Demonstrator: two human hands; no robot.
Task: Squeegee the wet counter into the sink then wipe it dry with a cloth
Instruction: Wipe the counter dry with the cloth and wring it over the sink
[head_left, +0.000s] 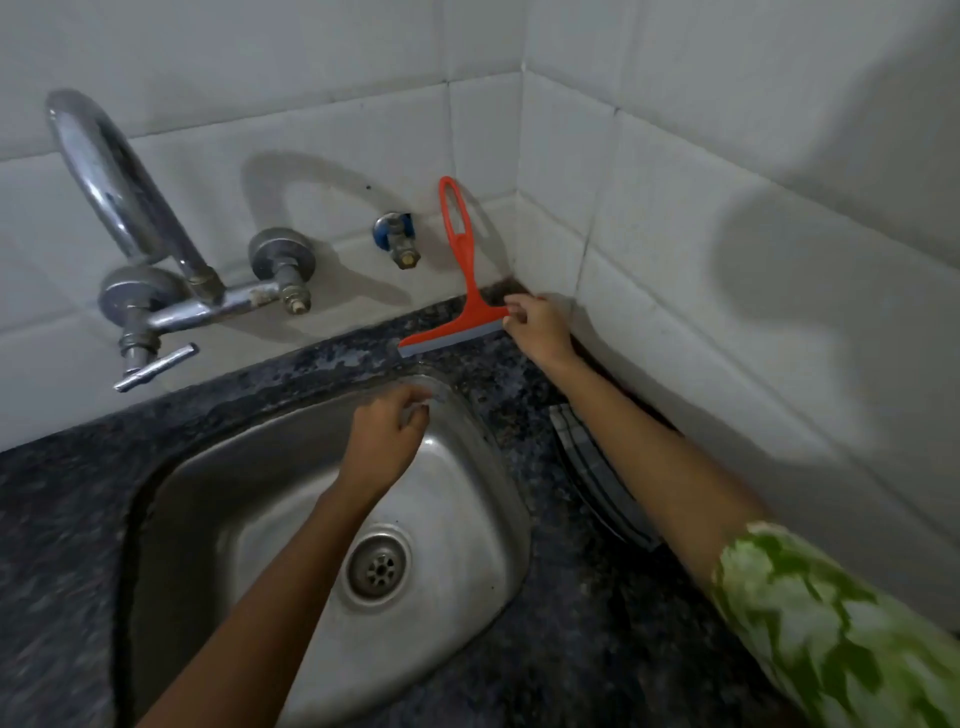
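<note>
head view: orange squeegee (464, 291), grey blade, upright at counter (571, 649) back corner, handle up; right hand (537, 330) pinches blade end; left hand (387, 441) loosely curled, holding nothing.

Head view, looking steeply down — sink (483, 467) close, tiled corner beyond

Both arms reach forward from the bottom of the view. The right arm, wearing a green-and-white patterned sleeve (831, 623) on its upper part, stretches out nearly straight toward the far corner; the right hand (535, 330) has its fingers curled, fingertips pinching the end of the squeegee (457, 312) head. The left forearm is bare and angles up from the lower left. The left hand (387, 441) hovers with knuckles up, its fingers loosely curled and holding nothing.
</note>
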